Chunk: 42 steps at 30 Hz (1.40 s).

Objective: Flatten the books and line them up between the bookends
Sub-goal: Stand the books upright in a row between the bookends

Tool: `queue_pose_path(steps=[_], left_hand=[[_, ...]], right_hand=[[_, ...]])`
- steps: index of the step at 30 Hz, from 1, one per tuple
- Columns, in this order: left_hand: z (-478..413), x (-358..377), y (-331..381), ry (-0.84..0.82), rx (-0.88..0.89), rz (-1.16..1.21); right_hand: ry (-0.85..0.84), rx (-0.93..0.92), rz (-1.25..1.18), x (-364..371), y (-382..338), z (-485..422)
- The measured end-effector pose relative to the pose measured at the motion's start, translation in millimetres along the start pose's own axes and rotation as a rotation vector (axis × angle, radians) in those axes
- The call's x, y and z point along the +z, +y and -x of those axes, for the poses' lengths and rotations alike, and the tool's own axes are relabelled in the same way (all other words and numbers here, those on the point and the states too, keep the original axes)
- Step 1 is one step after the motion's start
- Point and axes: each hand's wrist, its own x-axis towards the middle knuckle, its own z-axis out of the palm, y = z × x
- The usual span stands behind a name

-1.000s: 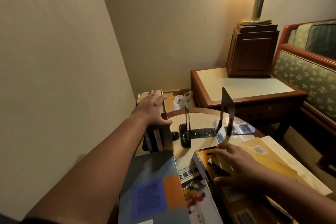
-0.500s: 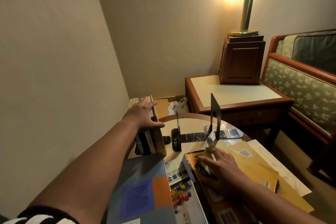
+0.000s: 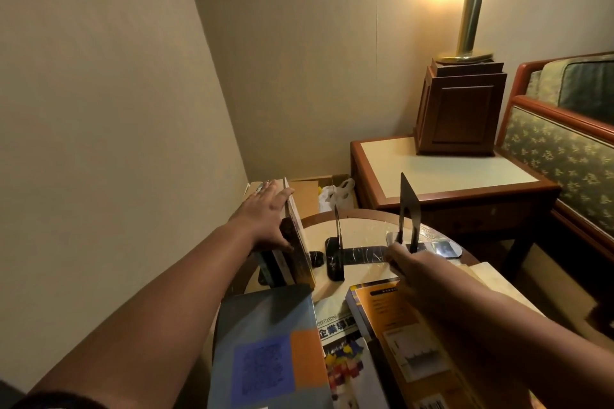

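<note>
Several books (image 3: 299, 242) stand upright at the left edge of the round table (image 3: 362, 226). My left hand (image 3: 269, 212) clasps them over their top, thumb on the outer cover. Two black metal bookends stand apart to their right: the left bookend (image 3: 338, 236) and the taller right bookend (image 3: 409, 206). My right hand (image 3: 412, 262) reaches to the foot of the right bookend; its fingertips are blurred, so a grip is unclear. Flat in front lie an orange book (image 3: 395, 319), a grey-blue book (image 3: 265, 342) and a white book (image 3: 345, 352).
The wall runs close along the left. Behind the round table sit a cardboard box (image 3: 305, 196) and a white plastic bag (image 3: 335, 192). A wooden side table (image 3: 448, 173) with a lamp on a wooden block (image 3: 461, 109) stands behind right, beside a sofa (image 3: 564, 149).
My right hand left the orange book and moved forward to the foot of the right bookend. My left hand stayed on the upright books. The camera tilted slightly.
</note>
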Motion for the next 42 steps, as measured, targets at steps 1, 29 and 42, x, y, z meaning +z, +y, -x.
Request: queue_pose_path(steps=[1,29,42], left_hand=[[-0.7,-0.4,2.1,0.003,0.001,0.008],[-2.2,-4.7,19.6,0.017,0.000,0.033],[-4.9,-1.6,15.8,0.045,0.001,0.146]], right_hand=[[0.048,-0.016,-0.015,-6.3,0.3,0.1],[-0.004,0.061,-0.414,-86.2,-44.7,28.5],[0.628,-0.119,-0.384,-96.4,-92.4,-21.9]])
